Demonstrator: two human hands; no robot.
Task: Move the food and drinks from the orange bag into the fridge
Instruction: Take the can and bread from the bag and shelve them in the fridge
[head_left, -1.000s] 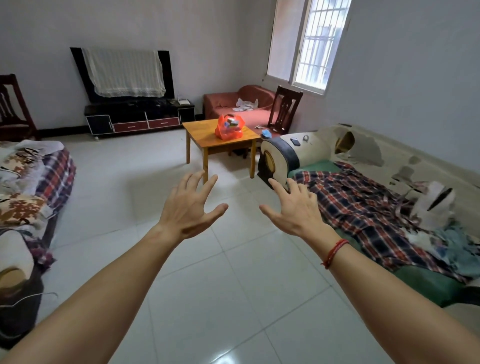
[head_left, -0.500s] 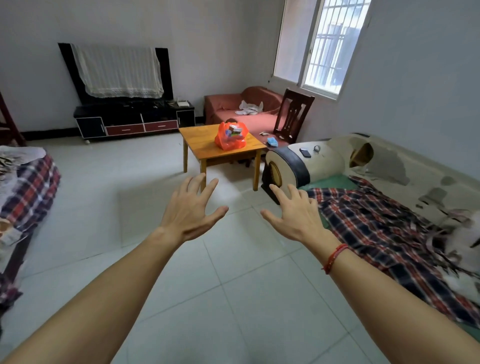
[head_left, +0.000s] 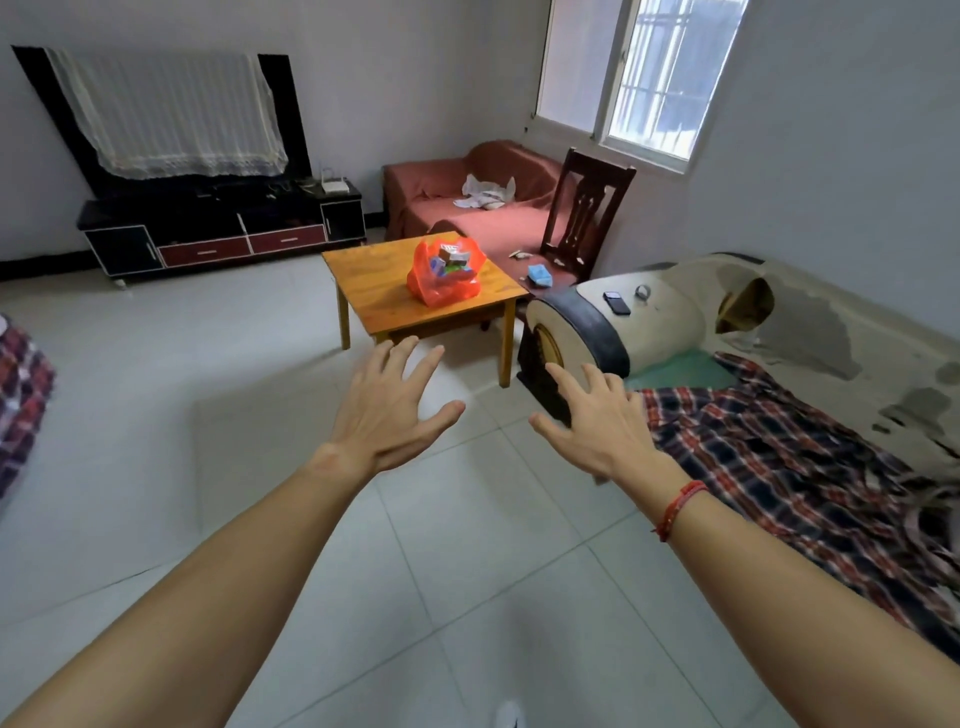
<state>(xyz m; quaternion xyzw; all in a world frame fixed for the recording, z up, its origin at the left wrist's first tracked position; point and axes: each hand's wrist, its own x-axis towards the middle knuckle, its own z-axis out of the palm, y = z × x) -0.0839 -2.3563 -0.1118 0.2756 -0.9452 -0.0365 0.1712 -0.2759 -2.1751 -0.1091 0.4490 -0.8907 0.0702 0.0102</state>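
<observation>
1. Holding both arms out ahead, I have my left grip (head_left: 387, 410) and right grip (head_left: 597, 421) released, fingers spread, with nothing in either. They hang over the tiled floor (head_left: 467, 519), well apart from the goods.
2. The orange bag (head_left: 444, 275) sits on the small wooden worktop (head_left: 374, 291) across the room, its mouth open upward, with cartons and packets showing inside. The fridge is not in view.
3. Risk: the bag looks thin and slack. If I lift it by one side only, I judge it could tip and spill items onto the worktop or floor.
4. Risk: the bag lies right of the worktop's centre, so a careless drag that way could take it over the edge.
5. Risk: the sofa arm (head_left: 665, 332) stands just beside the worktop's near right corner, with a phone (head_left: 616, 302) lying on top. A wide swing of my right arm could knock the phone off.
6. Room: the floor between me and the worktop is open, widest on the left. The chair (head_left: 587, 218) and sofa arm close in the right side, so the near left edge looks the easier approach.
</observation>
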